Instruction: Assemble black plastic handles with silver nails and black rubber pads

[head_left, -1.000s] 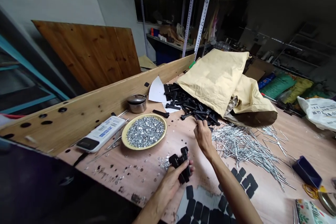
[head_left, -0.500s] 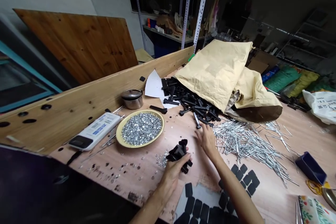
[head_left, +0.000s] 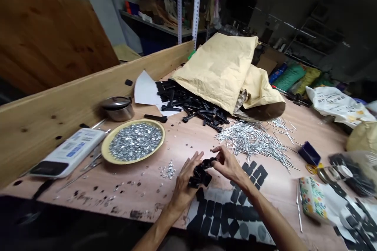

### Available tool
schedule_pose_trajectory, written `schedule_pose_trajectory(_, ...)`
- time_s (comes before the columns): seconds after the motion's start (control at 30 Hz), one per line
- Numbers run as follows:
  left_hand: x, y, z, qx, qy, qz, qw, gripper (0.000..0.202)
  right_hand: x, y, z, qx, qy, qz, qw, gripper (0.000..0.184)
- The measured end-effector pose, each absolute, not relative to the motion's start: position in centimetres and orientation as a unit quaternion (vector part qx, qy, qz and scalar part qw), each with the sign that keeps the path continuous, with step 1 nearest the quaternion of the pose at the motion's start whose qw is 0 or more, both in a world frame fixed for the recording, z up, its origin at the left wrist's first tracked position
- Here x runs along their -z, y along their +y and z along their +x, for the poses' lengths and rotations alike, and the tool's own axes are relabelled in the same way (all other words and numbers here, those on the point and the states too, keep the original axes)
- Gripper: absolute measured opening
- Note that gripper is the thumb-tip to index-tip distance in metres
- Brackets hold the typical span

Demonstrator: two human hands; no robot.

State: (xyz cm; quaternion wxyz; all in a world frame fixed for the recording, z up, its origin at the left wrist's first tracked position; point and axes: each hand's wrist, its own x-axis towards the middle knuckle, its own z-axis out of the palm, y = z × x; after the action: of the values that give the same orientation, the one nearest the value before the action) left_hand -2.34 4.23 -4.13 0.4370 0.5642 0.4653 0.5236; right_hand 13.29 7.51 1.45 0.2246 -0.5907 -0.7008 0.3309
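My left hand (head_left: 183, 182) is closed around a bunch of black plastic parts (head_left: 200, 176) above the front middle of the table. Against the top of that bunch, my right hand (head_left: 227, 164) pinches one more black part (head_left: 209, 162) between thumb and fingers. Just below the hands lies a pale sheet with rows of black rounded pads (head_left: 216, 208). Left of them is a small scatter of washers (head_left: 168, 170). Beyond the hands spreads a heap of black plastic parts (head_left: 197, 106), partly under a paper sack (head_left: 216, 70).
A yellow bowl of washers (head_left: 104, 153) stands left, beside a white digital scale (head_left: 72, 151) and a lidded metal pot (head_left: 120, 111). Metal rods (head_left: 253, 139) lie in a pile at right, near a dark blue box (head_left: 309, 153). A wooden board (head_left: 88, 82) edges the table's back.
My right hand has drawn back from the heap to my left hand and now pinches a black part there. The camera view has swung to the right.
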Motion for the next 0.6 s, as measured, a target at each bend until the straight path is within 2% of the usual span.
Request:
schedule_pose_trajectory(0.17,3.9,2.7,-0.1,-0.483,0.511,0.427,0.568,0.029,-1.8,4.4,16.2,-0.426,-0.619,-0.602,0.27,0.026)
schedule_pose_trajectory(0.2,3.9,2.5,0.2,-0.483,0.511,0.378,0.602,0.028,-1.7,4.6,17.3,-0.39,-0.616,-0.635,0.256,0.024)
schedule_pose_trajectory(0.33,4.0,2.2,0.6,-0.423,0.444,0.2,0.764,0.025,-0.7,6.6,21.7,-0.102,-0.575,-0.799,0.143,0.017)
schedule_pose_trajectory(0.37,3.8,2.2,0.7,-0.403,0.431,0.167,0.79,0.024,-0.4,7.1,22.4,-0.068,-0.563,-0.815,0.123,0.017)
schedule_pose_trajectory(0.6,2.2,2.2,0.9,-0.364,0.385,0.063,0.846,0.013,1.9,8.5,22.9,-0.044,-0.548,-0.831,0.08,0.015)
